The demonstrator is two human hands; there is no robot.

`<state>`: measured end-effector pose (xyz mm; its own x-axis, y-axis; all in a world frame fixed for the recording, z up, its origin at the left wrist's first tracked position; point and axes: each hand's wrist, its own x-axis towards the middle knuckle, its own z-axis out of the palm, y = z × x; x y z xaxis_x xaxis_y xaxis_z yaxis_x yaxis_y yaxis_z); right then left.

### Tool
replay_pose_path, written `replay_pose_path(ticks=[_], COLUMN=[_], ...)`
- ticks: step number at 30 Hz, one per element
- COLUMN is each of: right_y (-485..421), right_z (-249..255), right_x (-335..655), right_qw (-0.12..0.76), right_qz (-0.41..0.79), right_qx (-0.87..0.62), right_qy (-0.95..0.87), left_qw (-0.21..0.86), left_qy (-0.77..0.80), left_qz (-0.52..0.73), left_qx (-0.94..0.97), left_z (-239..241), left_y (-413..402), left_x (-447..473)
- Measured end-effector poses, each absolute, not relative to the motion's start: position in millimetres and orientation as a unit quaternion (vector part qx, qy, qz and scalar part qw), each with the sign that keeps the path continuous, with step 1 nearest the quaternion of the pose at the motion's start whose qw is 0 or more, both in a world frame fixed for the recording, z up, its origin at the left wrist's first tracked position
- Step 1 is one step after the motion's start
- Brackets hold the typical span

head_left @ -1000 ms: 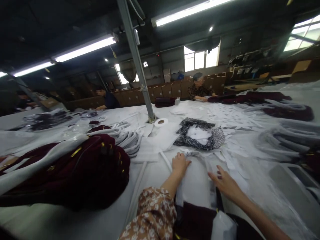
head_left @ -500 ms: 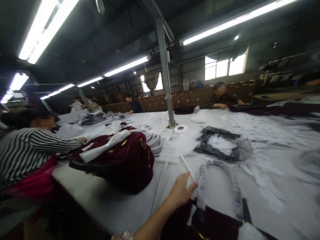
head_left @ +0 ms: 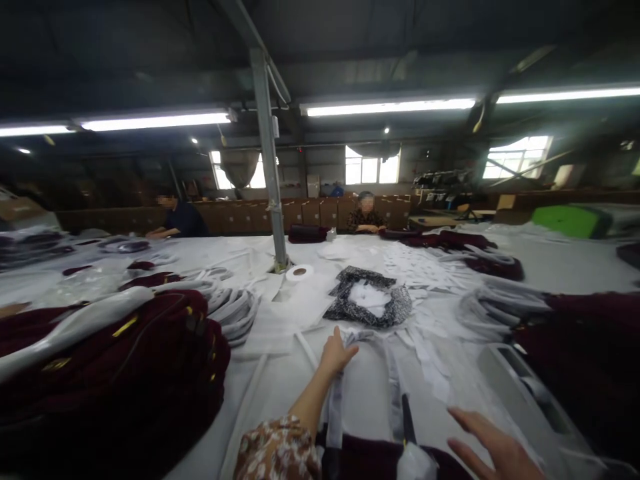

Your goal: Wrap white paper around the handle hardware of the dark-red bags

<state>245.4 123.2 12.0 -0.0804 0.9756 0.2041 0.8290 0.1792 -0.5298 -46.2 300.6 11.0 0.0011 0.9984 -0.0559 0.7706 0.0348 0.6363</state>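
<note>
Bag [head_left: 367,460] lies close in front. Right hand [head_left: 497,445] is back in view, spread, empty, so both are near. Left hand [head_left: 334,353] is by the pale strap [head_left: 395,380]; I can't tell if it grips.

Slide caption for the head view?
Over a white worktable: left hand at a wrapped strap, right hand open and apart from it, maroon bag at left.

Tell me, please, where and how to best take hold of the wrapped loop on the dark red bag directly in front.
Perhaps take the wrapped loop by its right leg, from above and the right: it arches away from the dark red bag, and this leg runs unobstructed, while the left hand overlaps the left side.
</note>
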Motion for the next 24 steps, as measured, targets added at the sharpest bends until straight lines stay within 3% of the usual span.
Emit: replay_pose_path(ticks=[4, 10, 14, 19, 21, 24], right_y=[195, 314, 353, 358, 355, 351], right_z=[51, 62, 55, 35, 28, 25], right_x=[199, 134, 122, 142, 148, 149], right_qw=[0.248, 0.115, 0.04, 0.058, 0.064, 0.074], right_qz=[0.076, -0.051, -0.023, -0.002, -0.006, -0.027], right_qx=[-0.538, -0.439, -0.429, -0.499, -0.515, -0.525], right_qy=[-0.802, -0.89, -0.902, -0.865, -0.855, -0.848], left_qw=[0.257, 0.217, 0.214, 0.221, 0.26, 0.424], left_qy=[0.661, 0.605, 0.581, 0.573, 0.555, 0.492], left_qz=[0.154, 0.148, 0.139, 0.144, 0.16, 0.197], left_qx=[0.688, 0.751, 0.773, 0.776, 0.774, 0.735], left_z=[-4, 9, 21, 18, 17, 26], left_y=[322, 316, 311, 312, 317, 335], left_x=[-39, -39, -42, -54, -60, -62])
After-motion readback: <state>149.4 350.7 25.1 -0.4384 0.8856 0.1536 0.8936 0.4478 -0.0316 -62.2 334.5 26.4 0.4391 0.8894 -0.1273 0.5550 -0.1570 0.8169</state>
